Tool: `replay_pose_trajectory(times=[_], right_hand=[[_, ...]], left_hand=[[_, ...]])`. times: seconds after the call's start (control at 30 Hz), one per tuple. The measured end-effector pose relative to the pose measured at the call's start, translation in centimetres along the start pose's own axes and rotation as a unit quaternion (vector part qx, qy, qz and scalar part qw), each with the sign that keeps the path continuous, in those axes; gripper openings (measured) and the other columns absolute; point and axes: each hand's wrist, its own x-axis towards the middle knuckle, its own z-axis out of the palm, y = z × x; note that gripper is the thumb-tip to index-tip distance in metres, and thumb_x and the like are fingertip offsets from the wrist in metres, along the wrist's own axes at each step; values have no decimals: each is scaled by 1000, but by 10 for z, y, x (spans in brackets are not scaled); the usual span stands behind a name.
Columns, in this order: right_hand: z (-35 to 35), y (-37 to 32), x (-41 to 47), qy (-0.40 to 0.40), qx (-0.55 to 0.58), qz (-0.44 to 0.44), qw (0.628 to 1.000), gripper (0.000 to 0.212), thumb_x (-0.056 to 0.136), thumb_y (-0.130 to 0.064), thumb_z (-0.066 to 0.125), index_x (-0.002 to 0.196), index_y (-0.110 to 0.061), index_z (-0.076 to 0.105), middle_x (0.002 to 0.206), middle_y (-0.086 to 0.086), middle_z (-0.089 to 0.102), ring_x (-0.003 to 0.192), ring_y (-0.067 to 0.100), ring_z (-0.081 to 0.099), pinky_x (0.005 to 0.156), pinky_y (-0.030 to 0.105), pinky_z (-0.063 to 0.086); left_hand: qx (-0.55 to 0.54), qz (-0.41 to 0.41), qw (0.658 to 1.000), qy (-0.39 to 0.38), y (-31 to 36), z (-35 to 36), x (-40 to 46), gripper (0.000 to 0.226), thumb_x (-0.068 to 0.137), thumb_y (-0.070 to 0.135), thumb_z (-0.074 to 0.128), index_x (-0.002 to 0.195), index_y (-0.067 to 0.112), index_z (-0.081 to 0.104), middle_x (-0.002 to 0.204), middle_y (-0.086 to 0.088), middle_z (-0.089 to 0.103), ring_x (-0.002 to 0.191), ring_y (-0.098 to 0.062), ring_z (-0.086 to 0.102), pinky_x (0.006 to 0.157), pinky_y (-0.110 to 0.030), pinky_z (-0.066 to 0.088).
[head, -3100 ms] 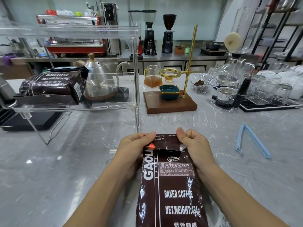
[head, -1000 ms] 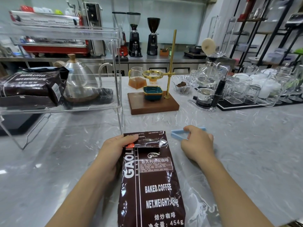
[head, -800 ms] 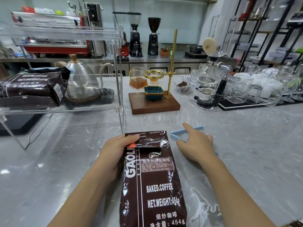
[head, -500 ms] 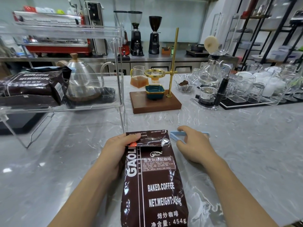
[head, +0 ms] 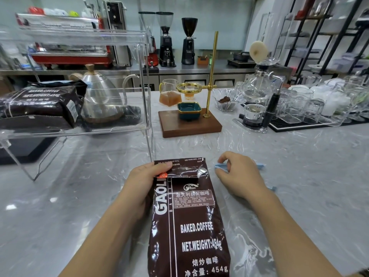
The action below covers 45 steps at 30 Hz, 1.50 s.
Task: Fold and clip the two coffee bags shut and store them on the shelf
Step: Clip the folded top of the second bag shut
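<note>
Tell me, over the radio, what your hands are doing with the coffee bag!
Left hand pinning the folded top of the coffee bag. Right hand on the blue clip beside it. Clip not yet on. Other bag on shelf. Nothing in the way.

The counter [head: 299,176] is pale grey marble streaked with white veins. On it, the bag [head: 189,226] is dark brown with white lettering, a thin white stripe down its side, a small orange patch at the fold and a silver flash of torn foil. Just right of the bag, the clip [head: 220,166] is light blue. Left of the bag, the shelf [head: 119,124] is clear, and the second bag [head: 38,104] on it is the same dark brown with white print. Behind the bag stands a brown wooden base [head: 191,126] with a gold pole and a teal dish [head: 189,109].
</note>
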Motion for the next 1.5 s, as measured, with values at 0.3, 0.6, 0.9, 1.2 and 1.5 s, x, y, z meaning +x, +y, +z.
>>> replay_pose_trajectory(times=[0.3, 0.6, 0.9, 1.2, 1.5], right_hand=[[1, -2, 4, 166, 110, -78, 977, 9, 90, -20, 67, 93, -22, 58, 98, -6, 52, 89, 17, 53, 79, 31, 41], [-11, -9, 5, 330, 348, -24, 877, 10, 95, -20, 62, 98, -20, 53, 84, -6, 59, 70, 2, 54, 65, 17, 46], [-20, 7, 17, 240, 656, 210, 684, 3, 97, -15, 58, 101, -16, 57, 80, 1, 56, 63, 12, 53, 62, 27, 50], [-17, 7, 19, 159, 734, 259, 608, 18, 94, -29, 61, 82, -15, 59, 71, 0, 51, 57, 9, 49, 51, 20, 49], [-15, 0, 16, 151, 729, 239, 623, 19, 96, -27, 59, 81, -15, 55, 74, 1, 51, 67, 12, 51, 66, 26, 50]], left_hand=[[8, 5, 1000, 4, -1, -1, 2, 13, 84, 10, 72, 91, 0, 73, 72, -19, 75, 51, -29, 70, 51, -32, 60], [8, 8, 1000, 6, -1, -1, 2, 8, 85, 10, 71, 84, 2, 73, 69, -18, 75, 49, -28, 70, 48, -31, 59], [5, 1, 1000, 1, -1, -1, 2, 12, 85, 11, 71, 91, 1, 73, 74, -20, 75, 51, -29, 70, 49, -31, 59], [5, 1, 1000, 3, -1, -1, 1, 12, 85, 10, 71, 92, 0, 73, 74, -20, 75, 50, -29, 71, 48, -30, 58], [14, 4, 1000, 4, -1, -1, 2, 11, 85, 11, 72, 89, 1, 72, 70, -18, 75, 49, -28, 70, 47, -29, 58]])
